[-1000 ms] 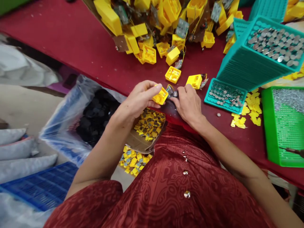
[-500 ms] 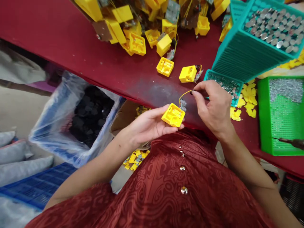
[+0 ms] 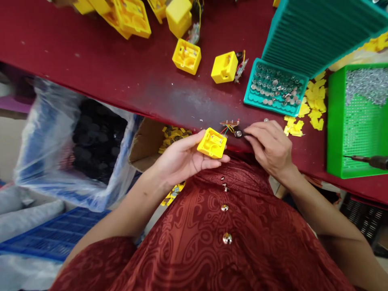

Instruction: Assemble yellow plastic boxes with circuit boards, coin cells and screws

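The person is holding a yellow shell (image 3: 212, 142) in the left hand (image 3: 182, 159), open side up, just at the near edge of the desk (image 3: 100, 68). The left fingers are wrapped under and around it, thumb pressing along the near side. Thin coloured wires (image 3: 228, 128) are running out of the shell's far right corner to a small circuit board (image 3: 229, 122) lying on the desk just beyond.

The right hand (image 3: 271, 145) is resting right beside the shell, its fingertips pinching a small round dark part (image 3: 238, 133) on the wires; it may be a button cell or a tiny speaker, it is too small to tell. So both hands are clenched on something, neither one loose.

As for progress, the shell is looking empty inside, and the board and the round part are both lying outside it, joined only by the wires. To my eye the seating of the innards is just beginning, and the closing of the shell is left to do.

Further off, two more shells (image 3: 186, 55) are sitting on the desk, one with wires hanging from it. To the right, a teal tray (image 3: 274, 87) is holding rows of small metal discs, yellow scraps (image 3: 313, 103) are lying beside it, and a green basket (image 3: 336, 133) is holding screws. A box (image 3: 145, 141) of yellow parts is sitting below the desk edge, by the person's left arm.
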A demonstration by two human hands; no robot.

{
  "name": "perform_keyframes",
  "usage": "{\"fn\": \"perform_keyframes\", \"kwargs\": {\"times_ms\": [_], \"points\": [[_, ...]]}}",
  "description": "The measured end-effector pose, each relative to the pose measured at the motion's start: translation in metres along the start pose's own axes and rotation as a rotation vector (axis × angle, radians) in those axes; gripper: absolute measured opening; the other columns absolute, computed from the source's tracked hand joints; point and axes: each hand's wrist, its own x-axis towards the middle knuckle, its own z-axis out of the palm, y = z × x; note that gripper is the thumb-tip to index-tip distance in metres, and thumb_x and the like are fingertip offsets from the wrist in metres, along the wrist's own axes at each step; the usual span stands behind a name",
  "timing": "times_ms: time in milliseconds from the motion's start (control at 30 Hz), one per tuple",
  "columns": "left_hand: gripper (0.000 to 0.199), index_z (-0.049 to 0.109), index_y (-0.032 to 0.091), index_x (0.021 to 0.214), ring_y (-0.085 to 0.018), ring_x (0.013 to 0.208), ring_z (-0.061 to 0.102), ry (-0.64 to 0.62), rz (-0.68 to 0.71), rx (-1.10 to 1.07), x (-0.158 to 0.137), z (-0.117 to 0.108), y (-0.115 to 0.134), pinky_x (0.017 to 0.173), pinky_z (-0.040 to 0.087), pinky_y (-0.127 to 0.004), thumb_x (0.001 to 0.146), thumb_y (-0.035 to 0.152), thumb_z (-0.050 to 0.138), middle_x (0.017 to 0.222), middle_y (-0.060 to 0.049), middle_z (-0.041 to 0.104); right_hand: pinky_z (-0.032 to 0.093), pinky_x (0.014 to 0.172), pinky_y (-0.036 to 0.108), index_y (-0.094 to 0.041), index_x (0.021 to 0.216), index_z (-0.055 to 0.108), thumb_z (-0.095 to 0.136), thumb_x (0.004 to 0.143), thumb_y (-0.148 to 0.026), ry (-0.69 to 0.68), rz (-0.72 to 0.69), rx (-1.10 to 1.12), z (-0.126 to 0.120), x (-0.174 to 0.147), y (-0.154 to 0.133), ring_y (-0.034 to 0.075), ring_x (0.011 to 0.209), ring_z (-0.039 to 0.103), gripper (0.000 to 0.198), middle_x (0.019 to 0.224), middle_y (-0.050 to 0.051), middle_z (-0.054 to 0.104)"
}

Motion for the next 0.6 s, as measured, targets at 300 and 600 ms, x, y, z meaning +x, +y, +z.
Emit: {"fn": "perform_keyframes", "kwargs": {"times_ms": [300, 600], "points": [[0.03, 0.078, 0.015, 0.107, -0.02, 0.077, 0.082, 0.023, 0.008, 0.014, 0.004, 0.006, -0.001, 0.065, 0.066, -0.026, 0.109, 0.037, 0.057, 0.103, -0.012, 0.084, 0.044, 0.078, 0.035, -0.02, 0.092, 0.074, 0.052, 0.11, -0.025, -0.2, 0.012, -0.107, 0.001, 0.015, 0.002, 0.02, 0.086, 0.054, 0.028, 0.093, 0.007, 0.069], [0.029, 0.076, 0.018, 0.115, -0.021, 0.106, 0.081, 0.054, 0.296, 0.04, 0.019, 0.026, -0.015, 0.091, 0.068, -0.028, 0.099, 0.042, 0.079, 0.12, -0.009, 0.082, 0.057, 0.081, 0.033, -0.022, 0.1, 0.08, 0.07, 0.1, -0.028, 0.003, 0.484, 0.238, -0.013, 0.02, -0.001, 0.018, 0.087, 0.071, 0.012, 0.095, 0.004, 0.078]]}}
